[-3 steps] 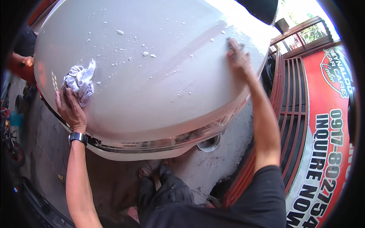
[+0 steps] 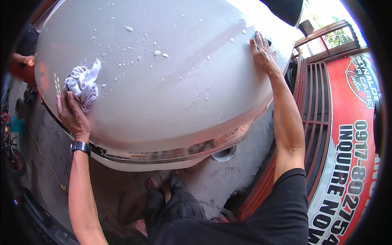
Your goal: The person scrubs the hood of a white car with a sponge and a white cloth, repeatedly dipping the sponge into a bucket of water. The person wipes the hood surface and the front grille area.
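A pale silver car hood (image 2: 163, 106), dotted with white drops and small blobs of liquid, spreads in front of me. On its left side my left hand (image 2: 73, 118), a dark watch on its wrist, holds a bunched whitish-lavender cloth (image 2: 83, 83) against the surface. The cloth covers some of the fingertips. Over at the far right of the hood, my right hand (image 2: 264, 56) lies with fingers stretched forward, pressing a small dark flat piece (image 2: 268, 42) onto the surface. Most of that piece is hidden beneath the fingers, and its kind cannot be made out.
A bucket (image 2: 224, 153) stands on the floor by the car's front. Dark red metal bars (image 2: 316, 98) and a red-and-white banner (image 2: 347, 110) line the right side. At the far left is another person's hand (image 2: 28, 60); below it stands a small bike (image 2: 15, 161).
My right hand has slid a little farther away and to the right over the hood, and its blur is gone. The left hand stays on the cloth.
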The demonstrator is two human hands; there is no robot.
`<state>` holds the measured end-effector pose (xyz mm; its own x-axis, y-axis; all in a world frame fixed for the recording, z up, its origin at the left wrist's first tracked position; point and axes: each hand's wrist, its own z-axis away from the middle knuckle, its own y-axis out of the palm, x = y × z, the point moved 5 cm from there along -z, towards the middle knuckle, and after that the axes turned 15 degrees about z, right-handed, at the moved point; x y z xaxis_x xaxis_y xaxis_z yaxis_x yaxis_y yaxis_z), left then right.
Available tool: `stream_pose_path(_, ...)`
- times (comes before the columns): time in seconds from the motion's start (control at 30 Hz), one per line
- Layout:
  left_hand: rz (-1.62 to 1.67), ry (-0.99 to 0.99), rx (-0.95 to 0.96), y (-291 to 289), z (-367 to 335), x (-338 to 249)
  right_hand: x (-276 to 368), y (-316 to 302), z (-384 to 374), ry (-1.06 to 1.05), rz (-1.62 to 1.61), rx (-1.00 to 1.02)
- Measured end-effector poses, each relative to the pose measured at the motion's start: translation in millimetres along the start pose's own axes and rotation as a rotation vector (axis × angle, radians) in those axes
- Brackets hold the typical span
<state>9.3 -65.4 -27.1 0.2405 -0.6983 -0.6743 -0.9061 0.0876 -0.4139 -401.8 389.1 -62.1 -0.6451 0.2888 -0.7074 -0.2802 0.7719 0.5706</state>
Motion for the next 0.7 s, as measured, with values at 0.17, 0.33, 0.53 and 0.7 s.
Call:
stream_pose_path(0.17, -0.041, -0.018, -0.032, -34.4, -2.4, 8.5, -173.9, -32.2, 1.4, -0.444, -2.043, -0.271)
stream_pose_path(0.33, 0.028, -0.008, 0.012, -15.9, 1.5, 1.2, -95.6, 75.1, -61.6, -0.378, -1.955, 0.069)
stream_pose_path(0.53, -0.038, -0.031, 0.018, -12.1, -5.1, -2.8, -68.0, 44.6, -80.0, -0.425, -1.784, 0.035)
stream_pose_path(0.7, -0.077, -0.005, -0.004, -30.1, -1.8, 5.8, -188.0, -4.5, 16.9, -0.666, -1.967, -0.295)
